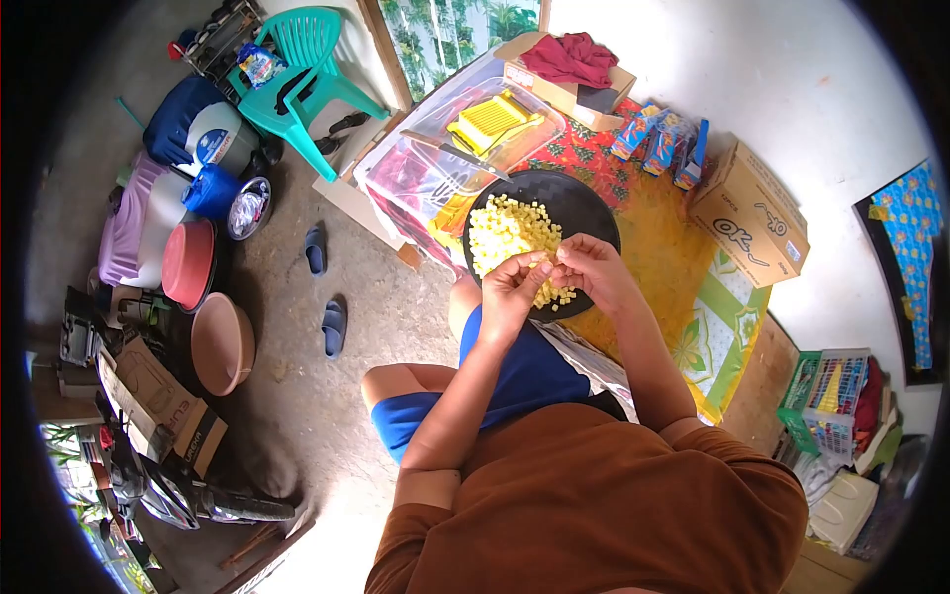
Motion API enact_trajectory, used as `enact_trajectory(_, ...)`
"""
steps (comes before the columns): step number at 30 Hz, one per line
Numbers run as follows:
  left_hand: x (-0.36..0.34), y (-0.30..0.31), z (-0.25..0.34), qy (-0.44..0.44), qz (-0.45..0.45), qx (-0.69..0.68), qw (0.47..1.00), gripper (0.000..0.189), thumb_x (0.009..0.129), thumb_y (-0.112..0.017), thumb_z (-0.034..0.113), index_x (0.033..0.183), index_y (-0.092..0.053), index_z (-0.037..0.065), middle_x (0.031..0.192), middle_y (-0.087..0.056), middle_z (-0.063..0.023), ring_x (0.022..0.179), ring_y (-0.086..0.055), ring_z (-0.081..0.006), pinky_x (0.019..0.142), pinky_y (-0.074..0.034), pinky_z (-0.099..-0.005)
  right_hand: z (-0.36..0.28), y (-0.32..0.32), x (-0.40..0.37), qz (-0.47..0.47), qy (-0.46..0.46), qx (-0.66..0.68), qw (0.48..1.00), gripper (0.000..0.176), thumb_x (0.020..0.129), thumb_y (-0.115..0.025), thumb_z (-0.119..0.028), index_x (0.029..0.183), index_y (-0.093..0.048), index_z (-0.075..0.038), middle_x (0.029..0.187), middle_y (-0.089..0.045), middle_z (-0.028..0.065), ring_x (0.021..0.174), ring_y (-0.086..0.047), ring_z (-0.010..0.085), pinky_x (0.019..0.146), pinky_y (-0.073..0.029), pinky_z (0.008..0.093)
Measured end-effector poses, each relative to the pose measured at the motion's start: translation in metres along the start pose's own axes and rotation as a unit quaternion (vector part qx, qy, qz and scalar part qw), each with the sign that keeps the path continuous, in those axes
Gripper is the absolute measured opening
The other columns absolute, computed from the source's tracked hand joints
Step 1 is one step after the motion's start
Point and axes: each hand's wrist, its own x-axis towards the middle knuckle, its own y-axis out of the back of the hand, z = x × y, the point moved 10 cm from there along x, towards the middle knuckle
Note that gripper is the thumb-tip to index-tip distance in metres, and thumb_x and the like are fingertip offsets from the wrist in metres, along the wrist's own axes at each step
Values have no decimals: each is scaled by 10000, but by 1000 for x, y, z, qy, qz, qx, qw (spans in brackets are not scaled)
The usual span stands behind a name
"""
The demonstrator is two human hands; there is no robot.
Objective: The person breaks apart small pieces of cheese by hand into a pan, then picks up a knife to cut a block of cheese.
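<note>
A round black tray (pixel 584 213) lies by my lap, with a heap of small pale-yellow cube-like pieces (pixel 510 233) on its left side. Over the tray's near part, my left hand (pixel 517 289) and my right hand (pixel 594 269) meet at the fingertips. Both are closed in a pinch. Something small and pale seems to be between the fingers, but its kind is too small to make out. More of the yellow pieces lie just below the hands, partly covered by them.
Behind the tray stands a clear plastic bin (pixel 416 163) with a yellow slatted rack (pixel 495 124) on it. A cardboard box (pixel 752 213) and several blue-orange packets (pixel 658 139) sit to the right. Slippers (pixel 334 327), basins (pixel 223 342) and a green chair (pixel 302 74) are on the left.
</note>
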Motion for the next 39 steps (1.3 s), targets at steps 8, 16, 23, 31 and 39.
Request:
enact_trajectory(8,14,24,-44,-27,16,445,895,294,801,-718,324,941,-673,69,677,-653,-105,601,-640,-216,563,-503,-331,9,27,2,52,-23,59,997,163,887,-631,-105,1029,-615,-27,985,-677,118,864,-679,187,736,-570,294)
enact_trajectory(16,17,13,-54,-63,3,550,833,316,846,-625,395,960,-681,106,767,-674,-160,728,-662,-332,637,-525,-423,7,34,-1,49,2,-3,999,212,850,-659,-38,1054,-608,-10,988,-676,100,873,-675,171,737,-568,274)
enact_trajectory(23,23,24,-74,132,-26,59,989,372,946,-518,354,1105,-601,28,813,-635,-111,685,-626,-199,637,-523,-376,5,31,-3,49,9,-32,998,204,863,-656,-64,1052,-601,-11,982,-669,85,850,-662,142,741,-554,259)
enact_trajectory(31,8,-10,-46,234,-65,-319,916,529,989,-365,473,1197,-510,8,1063,-610,-128,906,-602,-213,856,-479,-363,-14,-2,-10,21,79,-152,985,182,865,-655,-87,1028,-638,-7,953,-647,56,829,-641,134,729,-527,258)
enact_trajectory(39,5,-13,-35,213,-64,-301,927,582,992,-321,503,1232,-503,5,1160,-586,-118,996,-566,-197,892,-445,-340,-48,-32,-36,99,261,-427,860,131,809,-685,-92,936,-700,-61,885,-597,82,849,-600,186,719,-496,282)
